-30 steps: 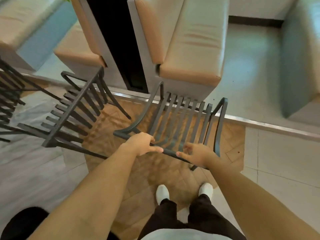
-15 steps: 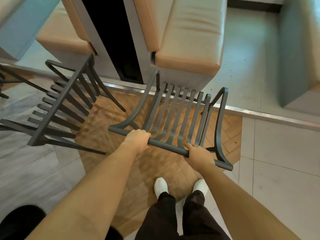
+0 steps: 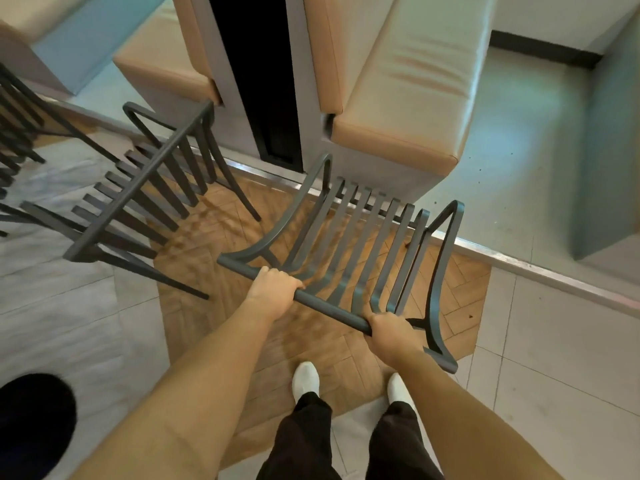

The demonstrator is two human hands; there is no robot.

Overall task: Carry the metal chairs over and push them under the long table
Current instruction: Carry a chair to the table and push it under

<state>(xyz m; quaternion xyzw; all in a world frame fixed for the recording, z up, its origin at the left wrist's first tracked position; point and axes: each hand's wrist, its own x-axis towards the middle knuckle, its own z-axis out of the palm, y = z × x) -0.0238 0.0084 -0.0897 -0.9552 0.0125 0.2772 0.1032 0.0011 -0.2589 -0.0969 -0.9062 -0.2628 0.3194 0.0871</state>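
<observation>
The top rail (image 3: 329, 308) of a chair (image 3: 360, 251) is gripped by both hands, left (image 3: 273, 289) and right (image 3: 391, 336), fingers curled round it. The chair is held at 12 o'clock of the shoes (image 3: 304, 377); a second chair (image 3: 138, 192) stands at 10 o'clock.

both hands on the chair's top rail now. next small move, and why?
Probably lift the chair straight up a little. The left hand and right hand both grip its top rail, set well apart, so the hold looks balanced. A second chair stands close on the left, so raising it first should avoid snagging.
</observation>
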